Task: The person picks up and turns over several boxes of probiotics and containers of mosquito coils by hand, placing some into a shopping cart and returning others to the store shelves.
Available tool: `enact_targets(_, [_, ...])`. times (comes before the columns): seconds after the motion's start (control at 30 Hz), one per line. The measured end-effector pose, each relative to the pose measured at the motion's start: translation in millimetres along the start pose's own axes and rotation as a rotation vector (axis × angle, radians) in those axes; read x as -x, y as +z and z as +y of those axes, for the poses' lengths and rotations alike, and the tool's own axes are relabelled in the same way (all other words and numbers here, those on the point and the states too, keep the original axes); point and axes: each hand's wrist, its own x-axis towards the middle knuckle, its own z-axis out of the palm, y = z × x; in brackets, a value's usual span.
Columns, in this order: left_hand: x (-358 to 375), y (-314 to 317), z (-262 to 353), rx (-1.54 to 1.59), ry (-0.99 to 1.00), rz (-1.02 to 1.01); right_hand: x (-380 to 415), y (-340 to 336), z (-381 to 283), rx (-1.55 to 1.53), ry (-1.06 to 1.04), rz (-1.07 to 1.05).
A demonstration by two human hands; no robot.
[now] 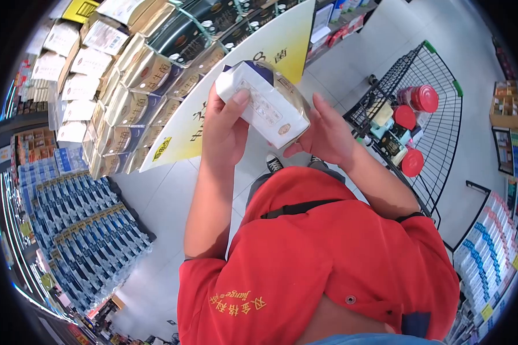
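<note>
My left hand [225, 123] is closed on the left end of a block-shaped retail pack [263, 106], its thumb pressed on the white printed face. The pack's other sides are dark blue and tan with dark characters; it is held tilted. My right hand [327, 133] is at the pack's right end, fingers spread and thumb raised apart, with some fingertips close by the lower corner. Behind the pack stands a white and yellow sign board [181, 129] with printed characters. Similar tan packs [129, 109] are stacked to the left of my left hand.
A black wire shopping cart [450, 141] stands on the right, holding red-lidded jars [425, 99] and other packs. Blue and white bottle packs [92, 218] are stacked at left. White packs [486, 253] stand at lower right. Pale tile floor [155, 201] shows between.
</note>
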Motion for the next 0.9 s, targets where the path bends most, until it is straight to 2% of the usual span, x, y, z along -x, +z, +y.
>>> enact_targets(0.13, [-5,7,-27,0.008,0.054,-0.098,13,-9,0,0.094,-0.086,0.069])
enact_targets(0.2, [-5,12,-33,-0.073,0.137,-0.050,18,-2,-7,0.265,-0.257,0.336])
enact_targets(0.23, [-4,9,-34,-0.101,0.116,-0.093,21,1,-10,0.261,-0.264,0.341])
enact_targets(0.3, [-3,17,-41,-0.075,0.067,-0.071,26,3,-14,0.591,-0.468,0.585])
enact_targets(0.33, [-2,21,-45,-0.050,0.023,-0.041,28,1,-11,0.585,-0.471,0.590])
enact_targets(0.4, [-6,32,-54,-0.003,-0.029,0.000,30,-3,-3,1.221,-0.748,0.741])
enact_targets(0.43, [-12,33,-57,0.042,-0.051,-0.083,34,4,-3,1.351,-0.770,0.756])
enact_targets(0.47, [-17,35,-61,0.088,-0.071,-0.165,37,6,0,1.346,-0.772,0.759])
enact_targets(0.5, [-20,45,-61,0.106,-0.105,-0.074,40,6,3,1.495,-0.860,0.722])
enact_targets(0.53, [-21,45,-62,0.102,-0.109,-0.076,43,6,5,1.643,-0.947,0.682])
enact_targets(0.6, [-22,46,-65,0.200,-0.160,-0.082,47,4,6,1.685,-1.004,0.650])
enact_targets(0.9, [-20,58,-86,0.234,-0.252,-0.118,75,1,6,1.637,-0.894,0.702])
